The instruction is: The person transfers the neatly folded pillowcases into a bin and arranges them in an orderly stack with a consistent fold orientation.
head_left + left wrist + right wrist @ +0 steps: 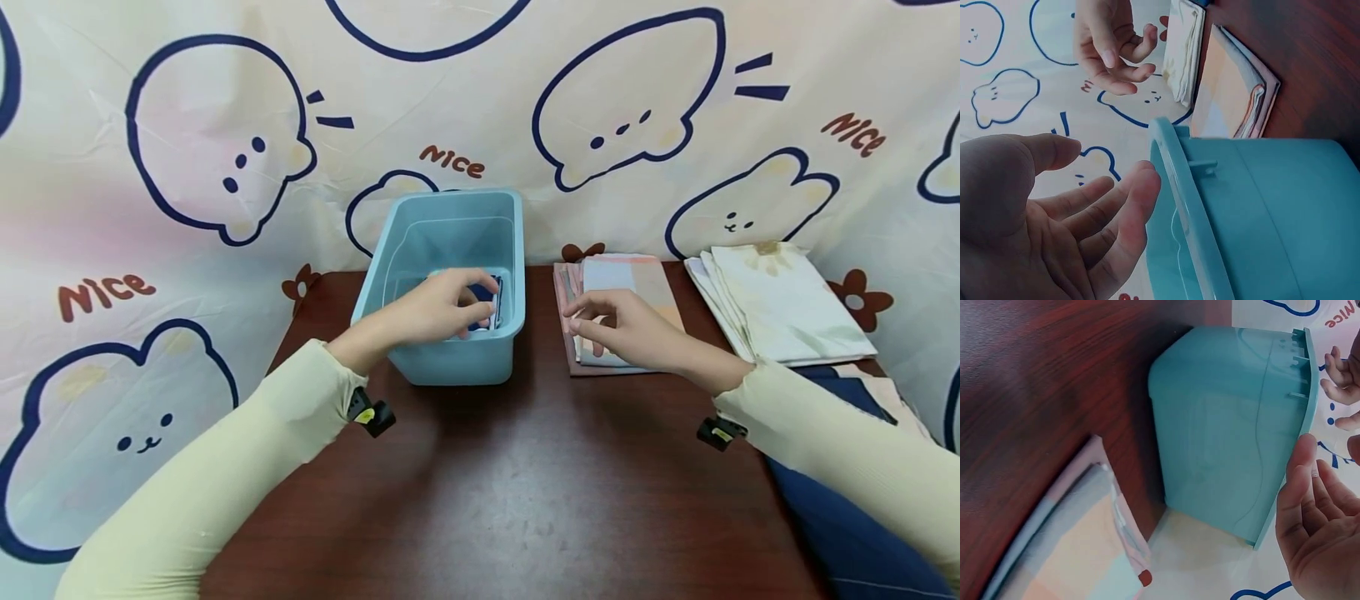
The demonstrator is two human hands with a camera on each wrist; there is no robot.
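Your worktop (517, 492) was reddish brown | blue bin (456, 365) stood at its back | folded cloth stack (654, 287) lay right of the bin | your left hand (438, 304) hung over the bin, your right hand (626, 323) over the stack — fingers loosely bent, gripping nothing | dark blue item (483, 295) lay in the bin — partly hidden

Bin (453, 364) under left hand (438, 308) is showing solid light blue; folded cloth (658, 283) under right hand (626, 323) is showing pink, peach, pale-blue blocks.
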